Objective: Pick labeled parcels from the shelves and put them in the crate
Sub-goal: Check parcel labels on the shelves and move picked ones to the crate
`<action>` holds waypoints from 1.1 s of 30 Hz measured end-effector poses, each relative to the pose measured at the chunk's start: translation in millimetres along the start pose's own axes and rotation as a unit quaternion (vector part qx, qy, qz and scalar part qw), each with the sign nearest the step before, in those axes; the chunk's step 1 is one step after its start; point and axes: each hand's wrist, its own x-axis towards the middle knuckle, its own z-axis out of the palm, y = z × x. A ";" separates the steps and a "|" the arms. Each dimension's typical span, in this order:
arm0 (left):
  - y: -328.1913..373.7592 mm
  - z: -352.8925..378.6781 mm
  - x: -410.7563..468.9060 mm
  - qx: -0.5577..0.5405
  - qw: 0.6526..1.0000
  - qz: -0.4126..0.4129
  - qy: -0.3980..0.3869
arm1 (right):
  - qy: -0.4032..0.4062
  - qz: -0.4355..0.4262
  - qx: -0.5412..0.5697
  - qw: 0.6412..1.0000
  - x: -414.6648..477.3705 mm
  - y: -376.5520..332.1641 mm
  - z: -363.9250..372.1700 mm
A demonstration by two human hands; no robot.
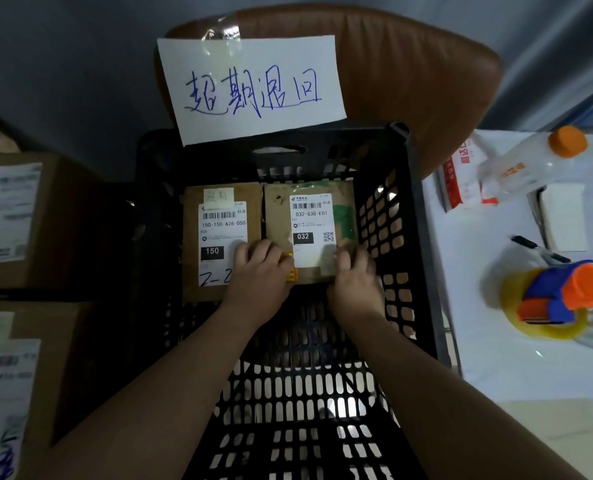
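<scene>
We look straight down into the black crate (pixel 385 216), whose slotted floor is bare on the near side while two cardboard parcels lie flat, side by side and touching, against its far wall. The 150 parcel (pixel 219 230) sits on the left, its white label facing up with "150-150-A26-050" printed on it. The 032 parcel (pixel 309 216) sits on the right, its label reading "032-038-E01". Both hands reach into the crate and meet at the near edge of the 032 parcel. The left hand (pixel 257 271) grasps its near left corner, fingers (pixel 250 247) bent over the seam between the two parcels and partly covering the lower corner of the 150 label. The right hand (pixel 354 275) grasps the near right corner, fingers (pixel 347 258) curled onto the top face beside the label. Behind the crate, a handwritten paper sign (pixel 253 84) in blue ink is taped to the back of a brown chair (pixel 409 81). To the left we see two larger cardboard boxes (pixel 28 220) with shipping labels, one nearer than the other. To the right, a white tabletop (pixel 496 358) carries a clear bottle (pixel 530 157) with an orange cap lying on its side, a red and white packet (pixel 461 178), a black marker (pixel 537 251), and an orange and blue tape dispenser (pixel 565 292) with yellow tape.
</scene>
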 end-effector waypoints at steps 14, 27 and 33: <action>-14.9 -181.6 -81.5 0.063 0.994 -0.072 0.056 | 0.028 -0.228 -0.047 0.972 -77.8 -37.9 -151.8; -20.0 -392.8 -285.5 0.182 0.929 -0.238 0.219 | 0.164 -0.515 0.045 0.840 -231.0 -172.8 -316.9; -43.9 -451.1 -399.8 0.221 0.880 -0.352 0.230 | 0.184 -0.612 0.119 0.760 -316.2 -268.1 -343.3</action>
